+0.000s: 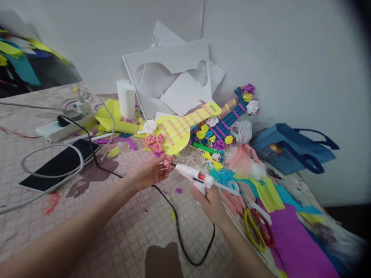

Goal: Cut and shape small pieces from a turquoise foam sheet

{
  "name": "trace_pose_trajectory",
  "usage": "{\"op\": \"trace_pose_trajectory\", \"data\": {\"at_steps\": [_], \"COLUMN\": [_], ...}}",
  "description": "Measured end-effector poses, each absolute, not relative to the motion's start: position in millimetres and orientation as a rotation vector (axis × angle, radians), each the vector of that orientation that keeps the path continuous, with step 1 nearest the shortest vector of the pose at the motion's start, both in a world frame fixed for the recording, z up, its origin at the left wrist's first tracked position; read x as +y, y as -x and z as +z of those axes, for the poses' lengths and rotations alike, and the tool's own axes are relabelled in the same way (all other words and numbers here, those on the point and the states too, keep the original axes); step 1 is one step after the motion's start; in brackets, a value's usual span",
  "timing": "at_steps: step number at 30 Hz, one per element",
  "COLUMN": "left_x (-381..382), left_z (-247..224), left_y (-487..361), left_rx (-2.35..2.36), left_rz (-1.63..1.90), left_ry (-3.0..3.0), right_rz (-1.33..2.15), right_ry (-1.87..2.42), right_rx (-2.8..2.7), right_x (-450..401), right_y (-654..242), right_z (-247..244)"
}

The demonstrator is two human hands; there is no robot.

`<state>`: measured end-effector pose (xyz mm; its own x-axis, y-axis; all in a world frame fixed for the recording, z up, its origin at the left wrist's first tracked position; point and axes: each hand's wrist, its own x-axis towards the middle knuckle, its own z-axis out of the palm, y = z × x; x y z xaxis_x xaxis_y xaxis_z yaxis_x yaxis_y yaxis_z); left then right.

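My left hand [149, 172] pinches a pink paper flower [168, 161] between its fingertips. A white glue gun [193, 174] is gripped in my right hand [211, 202], its nozzle at the flower's right side. Just behind my left hand lies a yellow paper guitar [175, 133] with pink strips across it. Several pink flowers [158, 148] and a white flower [150, 126] are on the guitar's left side. To the right of it leans a blue guitar [232, 121] with purple strips and flowers of several colours.
A black cable [176, 227] loops below my hands. At the left are a power strip [58, 129] and a dark tablet [60, 164]. Scissors [255, 229] and purple paper [298, 243] lie at the right, before a blue bag [290, 146]. White cut-out boards [171, 58] lean on the wall.
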<state>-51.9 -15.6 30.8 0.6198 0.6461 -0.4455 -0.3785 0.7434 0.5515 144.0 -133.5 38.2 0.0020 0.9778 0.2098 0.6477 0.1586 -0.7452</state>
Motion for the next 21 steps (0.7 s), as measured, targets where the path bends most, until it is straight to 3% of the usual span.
{"op": "trace_pose_trajectory", "data": {"at_steps": [21], "left_x": [-16.9], "left_z": [28.3], "left_y": [52.3], "left_rx": [0.643], "left_rz": [0.631], "left_ry": [-0.449], "right_rz": [0.611], "right_ry": [1.569], "right_rx": [-1.679], "right_x": [-137.3], "right_y": [-141.2], "right_z": [42.0]}}
